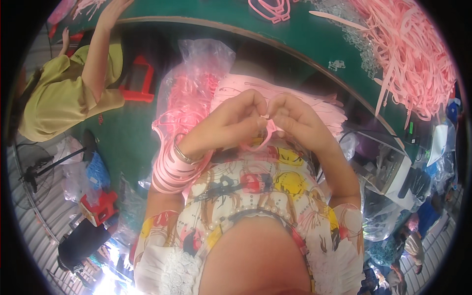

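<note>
My left hand [240, 119] and my right hand [297, 119] meet in front of my chest, fingertips nearly touching. Both pinch a thin pink strap [267, 141] that bends into a loop below them. A small pale piece shows between the fingertips, too small to make out. Several finished-looking pink strap loops [173, 169] hang round my left forearm, beside a bracelet. Behind my hands lies a stack of flat pink straps [285, 89]. To its left, a clear plastic bag [206, 53] holds many more pink straps.
A green table [305, 42] curves ahead, with a large heap of pink straps [418, 59] and small clear plastic pieces [356, 37] at right. A co-worker in a yellow-green top [59, 101] reaches over it at left, near a red stool [138, 81]. A white box [386, 167] stands right.
</note>
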Motion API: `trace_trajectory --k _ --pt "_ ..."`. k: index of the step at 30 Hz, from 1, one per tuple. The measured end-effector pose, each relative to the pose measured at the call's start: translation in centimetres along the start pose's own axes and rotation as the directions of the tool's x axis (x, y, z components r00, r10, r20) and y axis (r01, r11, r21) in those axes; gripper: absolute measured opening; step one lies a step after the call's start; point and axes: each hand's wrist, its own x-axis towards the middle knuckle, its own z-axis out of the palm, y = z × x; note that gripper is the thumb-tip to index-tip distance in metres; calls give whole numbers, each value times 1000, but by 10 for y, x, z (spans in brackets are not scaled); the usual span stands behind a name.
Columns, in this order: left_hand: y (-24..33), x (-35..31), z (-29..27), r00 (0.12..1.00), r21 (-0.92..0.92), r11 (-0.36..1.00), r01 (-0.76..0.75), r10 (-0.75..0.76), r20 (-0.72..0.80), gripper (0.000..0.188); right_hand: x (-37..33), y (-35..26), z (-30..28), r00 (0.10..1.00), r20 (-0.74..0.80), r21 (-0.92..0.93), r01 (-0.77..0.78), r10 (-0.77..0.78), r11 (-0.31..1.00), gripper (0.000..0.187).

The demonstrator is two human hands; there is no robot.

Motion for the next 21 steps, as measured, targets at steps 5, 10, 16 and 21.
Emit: trace_trajectory --k 5,10,16,21 --pt "-4 5 -3 997 52 996 70 -72 34 11 -5 8 9 973 -125 -226 161 -193 961 16" --pt "-14 10 -2 999 130 992 -2 6 -33 14 -9 10 15 858 -81 -764 272 -506 585 12" --pt "-17 21 0 985 448 892 67 13 -174 17 -4 7 16 664 156 -960 277 -732 46 13" --pt "-16 18 -7 986 374 925 70 -7 -166 15 -9 -1 15 724 -61 -825 350 -687 443 10"
